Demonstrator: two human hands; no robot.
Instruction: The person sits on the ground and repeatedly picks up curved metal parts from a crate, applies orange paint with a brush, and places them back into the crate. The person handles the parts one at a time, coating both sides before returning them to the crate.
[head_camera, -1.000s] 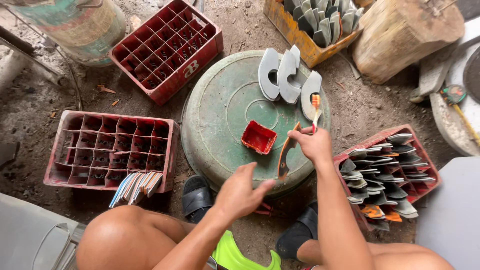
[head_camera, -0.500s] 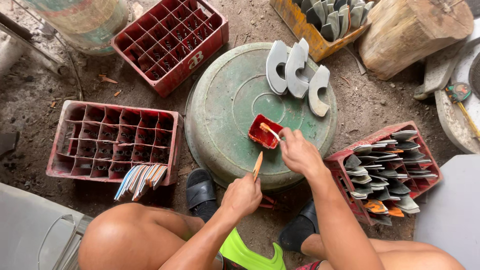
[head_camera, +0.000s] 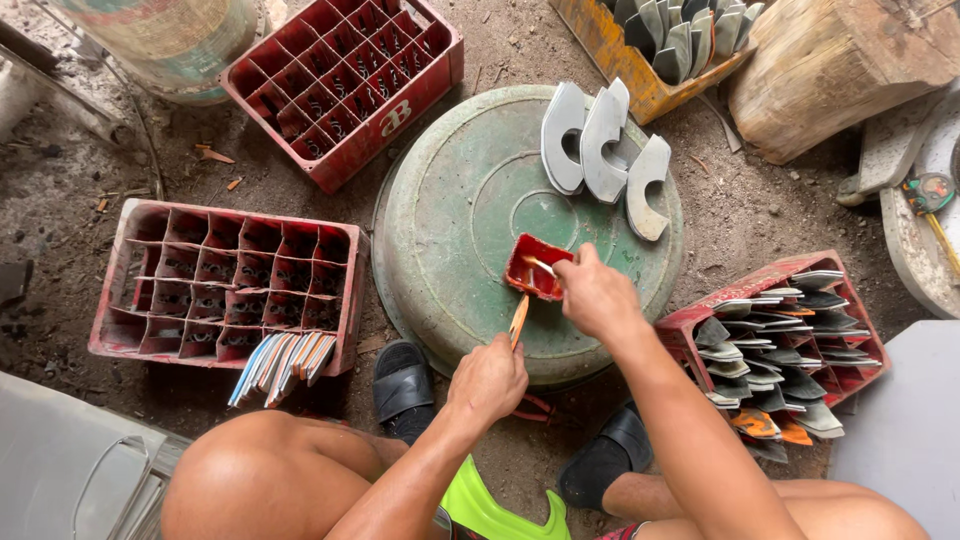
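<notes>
**Both hands at the small red tray on the upturned green basin**

The right hand (head_camera: 597, 296) is closed around a thin stick or brush (head_camera: 541, 265), whose tip dips into a small red tray (head_camera: 537, 268) of orange-red liquid just to that hand's left. The left hand (head_camera: 487, 380), nearer the body and slightly left of the right one, is curled around a flat strip (head_camera: 518, 320) with an orange face; the strip rises from its fingers and ends at the near edge of the tray.

The tray sits on the surface of an overturned round green basin (head_camera: 460, 220) that lies under both hands. Beyond the right hand, at the basin's far side, three grey curved pieces (head_camera: 603, 150) with notched inner edges lie overlapping one another.

To the right of the right forearm stands a red crate (head_camera: 765, 290) packed with stacked flat pieces, grey and dark, a few orange at the near end. Left of the left hand is an open red crate (head_camera: 225, 280) of divided cells, with a fan of thin coloured strips (head_camera: 282, 362) leaning at its near corner. A second divided red crate (head_camera: 340, 85) stands farther off on the dirt floor, beyond and to the left. Beyond the basin, a yellow box (head_camera: 625, 55) holds more grey pieces, and a wooden block (head_camera: 840, 65) rests beside it. Black sandals (head_camera: 403, 380) sit on the floor below the hands.
</notes>
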